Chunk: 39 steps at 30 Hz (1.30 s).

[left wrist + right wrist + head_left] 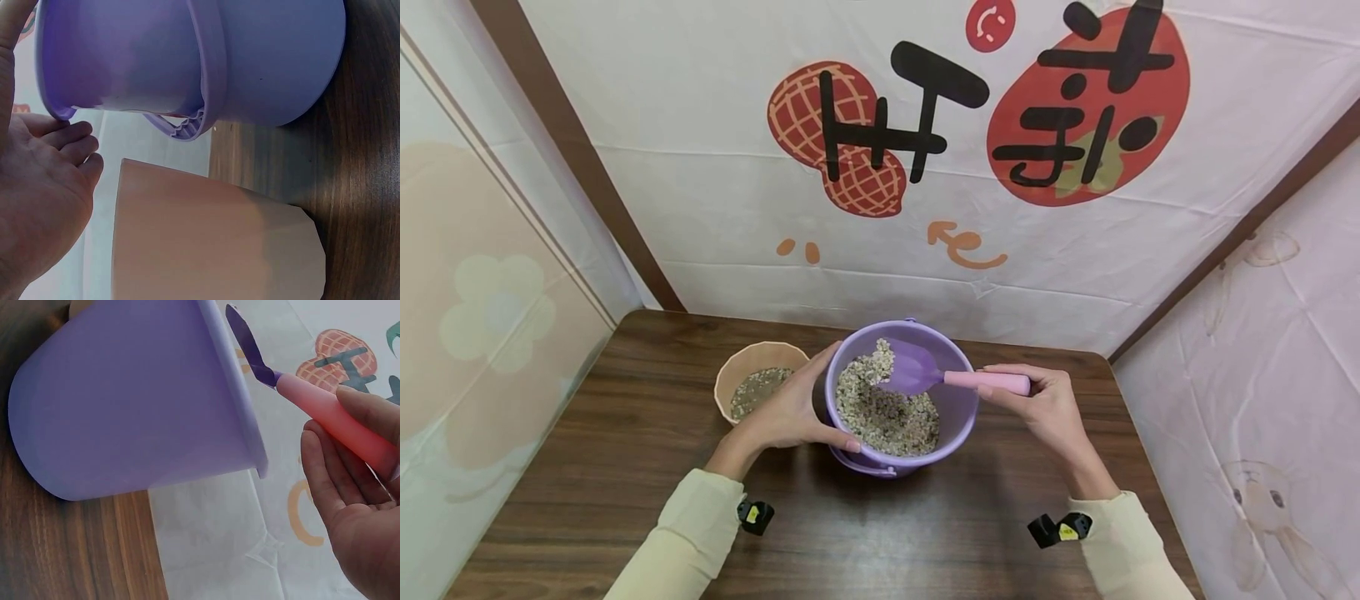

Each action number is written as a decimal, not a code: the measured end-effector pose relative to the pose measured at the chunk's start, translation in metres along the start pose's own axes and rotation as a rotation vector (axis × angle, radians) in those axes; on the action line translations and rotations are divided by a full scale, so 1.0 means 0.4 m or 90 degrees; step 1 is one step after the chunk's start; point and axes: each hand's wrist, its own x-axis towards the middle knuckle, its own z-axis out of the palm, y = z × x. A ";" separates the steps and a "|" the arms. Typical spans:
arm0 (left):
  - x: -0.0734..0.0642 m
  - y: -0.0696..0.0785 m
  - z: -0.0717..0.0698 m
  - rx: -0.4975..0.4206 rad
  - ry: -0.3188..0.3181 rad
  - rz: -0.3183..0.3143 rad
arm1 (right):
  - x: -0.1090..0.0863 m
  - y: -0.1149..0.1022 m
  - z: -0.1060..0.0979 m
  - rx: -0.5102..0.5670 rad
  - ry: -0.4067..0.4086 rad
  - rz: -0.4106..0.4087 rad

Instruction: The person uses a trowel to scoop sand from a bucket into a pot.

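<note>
Shovel [953,379] juts leftward from the right hand [1047,408].

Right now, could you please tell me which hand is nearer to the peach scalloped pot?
Left. The left hand holds the purple bucket by its rim, just beside the pot; the right hand is across the bucket, holding the pink-handled shovel.

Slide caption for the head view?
Right hand holds a scoop over granules in the bucket; left hand grips its rim.
</note>
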 end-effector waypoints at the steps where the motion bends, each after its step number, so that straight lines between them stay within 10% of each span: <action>1: -0.001 0.000 0.000 0.000 0.000 0.001 | -0.003 -0.001 -0.002 -0.005 0.005 -0.002; 20: -0.056 0.010 -0.066 0.057 0.045 -0.089 | -0.031 0.002 -0.006 -0.016 0.053 -0.013; 39: -0.153 -0.097 -0.175 0.162 0.137 -0.163 | -0.031 -0.006 0.000 -0.004 0.065 0.000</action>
